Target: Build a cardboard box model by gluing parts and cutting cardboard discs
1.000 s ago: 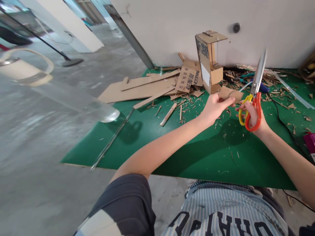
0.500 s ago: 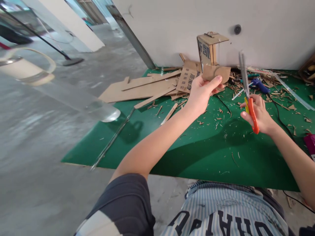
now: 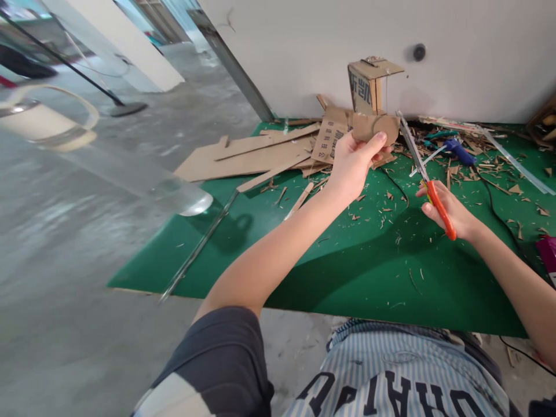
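Observation:
Between the thumb and fingers of my left hand (image 3: 354,165) is a small piece of brown cardboard (image 3: 369,126) with a curved line on it. My right hand (image 3: 447,211) grips orange-handled scissors (image 3: 439,205), their blades pointing up and left. The blade tips are close to the cardboard's right edge; whether they touch it I cannot tell. Behind the held piece stands a cardboard structure (image 3: 361,92) with dark printed characters and a flat top. Printed cardboard scrap (image 3: 326,139) lies left of my left hand.
Long cardboard strips (image 3: 252,156) lie on the green table (image 3: 182,243). A blue glue gun (image 3: 460,152) with a dark cable rests at the right among many cardboard shavings. A clear jug with a pale handle (image 3: 47,124), blurred, is at the left. A white wall rises behind.
The scissors have tilted left, bringing their tips down towards the cardboard. My left hand and the cardboard piece have shifted slightly left.

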### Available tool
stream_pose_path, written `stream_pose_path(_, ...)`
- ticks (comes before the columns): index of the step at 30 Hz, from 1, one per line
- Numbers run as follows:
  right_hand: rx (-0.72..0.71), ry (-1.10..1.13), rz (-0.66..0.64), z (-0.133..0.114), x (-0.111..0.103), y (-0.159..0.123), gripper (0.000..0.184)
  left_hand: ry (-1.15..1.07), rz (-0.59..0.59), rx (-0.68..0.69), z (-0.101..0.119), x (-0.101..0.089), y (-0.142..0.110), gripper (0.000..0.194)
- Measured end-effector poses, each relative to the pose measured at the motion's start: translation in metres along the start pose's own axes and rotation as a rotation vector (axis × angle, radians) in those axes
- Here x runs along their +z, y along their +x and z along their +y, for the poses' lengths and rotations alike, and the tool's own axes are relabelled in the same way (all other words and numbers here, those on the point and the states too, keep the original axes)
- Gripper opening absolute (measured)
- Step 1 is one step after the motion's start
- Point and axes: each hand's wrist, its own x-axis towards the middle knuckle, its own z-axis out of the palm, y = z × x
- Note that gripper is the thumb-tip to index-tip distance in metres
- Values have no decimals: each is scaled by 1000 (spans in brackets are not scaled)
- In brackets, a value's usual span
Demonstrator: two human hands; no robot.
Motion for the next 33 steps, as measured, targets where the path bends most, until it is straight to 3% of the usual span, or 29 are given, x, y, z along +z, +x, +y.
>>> stream_pose_path(19,28,48,5,-1,1,1,64,-99,-50,-102,1,4,-6,43)
stream_pose_path(33,-2,34,3,-2,2,1,62,-76,-44,-131,0,5,-5,36)
